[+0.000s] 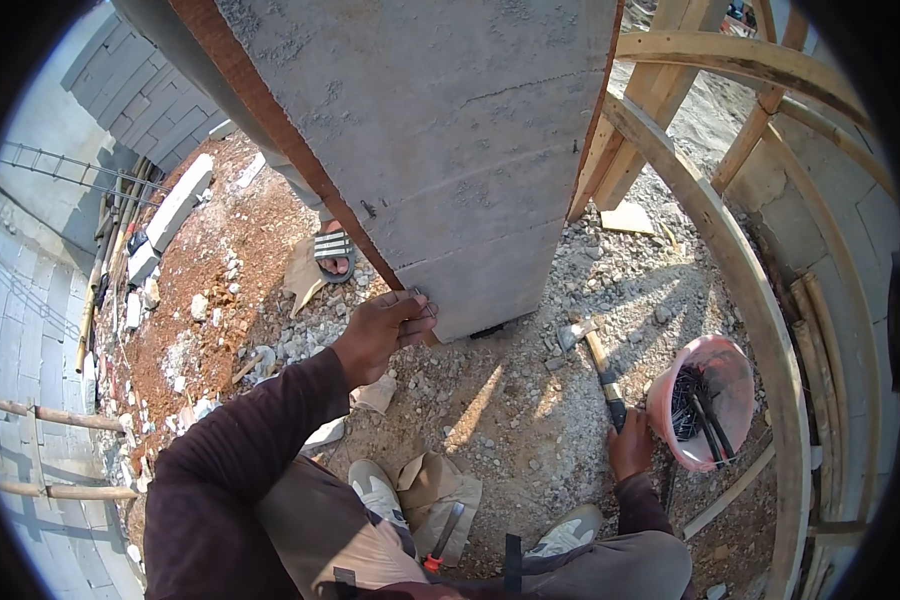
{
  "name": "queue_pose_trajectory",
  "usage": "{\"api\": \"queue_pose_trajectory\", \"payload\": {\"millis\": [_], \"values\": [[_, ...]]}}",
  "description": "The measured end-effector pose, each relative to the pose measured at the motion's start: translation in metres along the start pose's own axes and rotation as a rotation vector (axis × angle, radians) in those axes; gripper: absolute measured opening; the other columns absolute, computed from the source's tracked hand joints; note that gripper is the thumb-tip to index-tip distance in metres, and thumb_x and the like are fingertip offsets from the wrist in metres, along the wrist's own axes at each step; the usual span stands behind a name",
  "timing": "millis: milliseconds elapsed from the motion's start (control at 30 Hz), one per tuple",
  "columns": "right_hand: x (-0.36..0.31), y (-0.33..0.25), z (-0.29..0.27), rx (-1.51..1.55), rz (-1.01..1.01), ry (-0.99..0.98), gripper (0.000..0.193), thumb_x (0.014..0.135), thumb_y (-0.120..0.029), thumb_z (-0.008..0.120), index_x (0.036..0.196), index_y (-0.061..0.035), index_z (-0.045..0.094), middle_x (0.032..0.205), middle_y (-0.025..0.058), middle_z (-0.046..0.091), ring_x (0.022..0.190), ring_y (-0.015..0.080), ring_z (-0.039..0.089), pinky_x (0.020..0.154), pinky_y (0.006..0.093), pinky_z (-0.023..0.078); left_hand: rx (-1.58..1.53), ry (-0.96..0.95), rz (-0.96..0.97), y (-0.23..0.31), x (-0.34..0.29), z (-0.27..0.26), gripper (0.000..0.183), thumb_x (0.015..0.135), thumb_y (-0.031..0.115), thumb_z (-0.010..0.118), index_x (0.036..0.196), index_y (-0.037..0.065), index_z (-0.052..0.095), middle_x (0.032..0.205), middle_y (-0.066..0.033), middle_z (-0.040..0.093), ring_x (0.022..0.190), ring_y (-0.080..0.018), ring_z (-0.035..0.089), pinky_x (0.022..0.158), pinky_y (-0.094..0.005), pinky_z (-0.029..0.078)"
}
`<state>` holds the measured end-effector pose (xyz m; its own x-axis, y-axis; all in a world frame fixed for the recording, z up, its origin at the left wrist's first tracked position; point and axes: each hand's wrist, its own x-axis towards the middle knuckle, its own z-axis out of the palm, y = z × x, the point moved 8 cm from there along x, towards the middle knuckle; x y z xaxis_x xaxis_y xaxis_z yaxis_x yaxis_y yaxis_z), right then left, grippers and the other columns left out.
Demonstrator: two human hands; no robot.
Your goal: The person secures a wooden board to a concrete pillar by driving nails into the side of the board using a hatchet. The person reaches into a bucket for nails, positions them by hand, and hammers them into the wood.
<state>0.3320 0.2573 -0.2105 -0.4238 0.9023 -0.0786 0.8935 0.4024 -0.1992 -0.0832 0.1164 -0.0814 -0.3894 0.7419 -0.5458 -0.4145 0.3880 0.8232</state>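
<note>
R hand (pixel 631 446) w/ flared-head, wood-handled tool (pixel 598 358)

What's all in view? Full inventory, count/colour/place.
Concrete column: 1, grey, top centre
Edge board: 1 on its left side, reddish-brown
Hammer: 1, metal head, wooden handle, dark grip, right of centre
Bucket: 1, pink, right
Nails: many, dark, in bucket
Red-handled tool: 1, between shoes
Brown paper: under that tool
Timber frame: several pieces, pale, right
Loose blocks: several, whitish, left
Block walls: grey, both sides
Another person's sandalled foot: 1, striped dark-white sandal, left of column
Shoes: 2, whitish, bottom
Left hand: 1, at column's lower left corner
Right hand: 1, gripping hammer
</note>
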Motion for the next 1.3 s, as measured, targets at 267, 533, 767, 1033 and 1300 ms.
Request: {"api": "queue_pose_trajectory", "payload": {"millis": [267, 533, 767, 1033, 1300], "values": [[-0.045, -0.024, -0.004, 0.912, 0.238, -0.344, 0.014, 0.086, -0.012, 0.060, 0.096, -0.0023, 0.056, 0.075, 0.0053, 0.058, 0.069, 0.0172, 0.058, 0.064, 0.0317, 0.045, -0.117, -0.068, -0.092, -0.010, 0.006, -0.001, 0.018, 0.099, 0.024, 0.055, 0.107, 0.008, 0.058, 0.104, -0.0011, 0.063, 0.093, -0.0097, 0.061, 0.086, -0.0273, 0.049], [0.004, -0.126, -0.143, 0.785, -0.348, -0.237, 0.028, 0.093, -0.026, 0.055, 0.102, -0.0001, 0.051, 0.073, 0.0075, 0.053, 0.065, 0.0148, 0.050, 0.060, 0.0302, 0.040, -0.143, -0.124, -0.062, -0.006, 0.008, -0.004, 0.016, 0.099, 0.022, 0.053, 0.107, 0.009, 0.058, 0.100, 0.0008, 0.063, 0.090, -0.0091, 0.060, 0.085, -0.0272, 0.048], [0.031, -0.212, -0.137, 1.216, -0.420, -0.211, 0.031, 0.094, -0.027, 0.054, 0.104, 0.0014, 0.052, 0.078, 0.0068, 0.055, 0.068, 0.0155, 0.055, 0.062, 0.0310, 0.044, -0.256, -0.089, -0.127, -0.007, 0.008, 0.001, 0.016, 0.100, 0.022, 0.052, 0.108, 0.009, 0.058, 0.100, 0.0007, 0.062, 0.090, -0.0097, 0.059, 0.085, -0.0283, 0.048], [-0.026, -0.260, 0.002, 1.308, -0.212, 0.268, 0.034, 0.094, -0.034, 0.055, 0.088, -0.0002, 0.053, 0.064, 0.0062, 0.051, 0.054, 0.0155, 0.050, 0.051, 0.0312, 0.038, -0.333, -0.064, -0.142, -0.006, 0.009, 0.005, 0.015, 0.099, 0.020, 0.052, 0.108, 0.009, 0.057, 0.102, 0.0002, 0.062, 0.091, -0.0127, 0.059, 0.087, -0.0345, 0.048], [-0.020, -0.281, 0.016, 1.237, -0.200, 0.118, 0.033, 0.090, -0.030, 0.064, 0.095, 0.0026, 0.058, 0.070, 0.0162, 0.062, 0.065, 0.0360, 0.065, 0.057, 0.0402, 0.049, -0.367, -0.060, -0.176, -0.009, 0.011, 0.004, 0.012, 0.099, 0.020, 0.052, 0.104, 0.010, 0.057, 0.099, 0.0004, 0.061, 0.092, -0.0136, 0.059, 0.087, -0.0346, 0.047]]}}
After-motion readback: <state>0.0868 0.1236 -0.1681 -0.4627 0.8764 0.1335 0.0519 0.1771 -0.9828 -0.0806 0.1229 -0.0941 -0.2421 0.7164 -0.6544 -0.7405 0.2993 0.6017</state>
